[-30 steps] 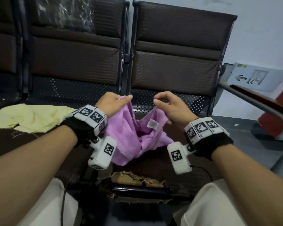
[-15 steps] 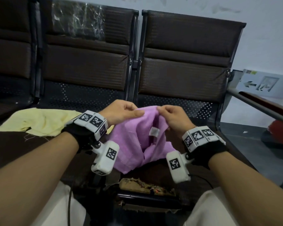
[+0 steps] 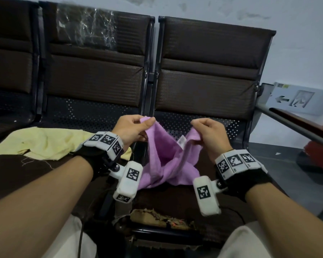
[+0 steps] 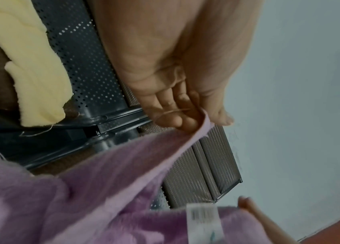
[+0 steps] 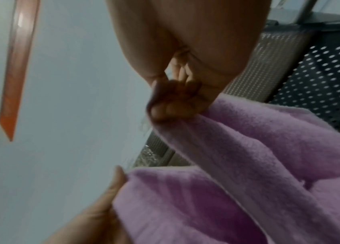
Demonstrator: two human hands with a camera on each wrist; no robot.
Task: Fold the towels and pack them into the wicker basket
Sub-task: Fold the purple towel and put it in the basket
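left hand (image 3: 131, 127) pinches one top corner of the purple towel (image 3: 166, 159) between thumb and curled fingers, right hand (image 3: 209, 135) pinches the other top edge, hands a little apart, both raised above the seat (image 3: 175, 198). left wrist view shows the fingers (image 4: 171, 120) clamped on the hem; right wrist view shows the same kind of pinch, fingers (image 5: 173, 107) bunched on the edge. the towel hangs slack between the hands in a sagging v, lower part crumpled and resting on the seat, white label (image 3: 182, 141) facing up near the right hand. looks light, soft, floppy, fleecy so not slippery, nothing fragile; it won't hold a shape, so best held at corners or along the hem and pulled taut before a fold. a yellow towel (image 3: 41, 142) lies spread and unfolded on the seat to the left. no wicker basket in any view. dark chair backs (image 3: 203, 71) behind, torn seat padding (image 3: 157, 218) at the front edge.
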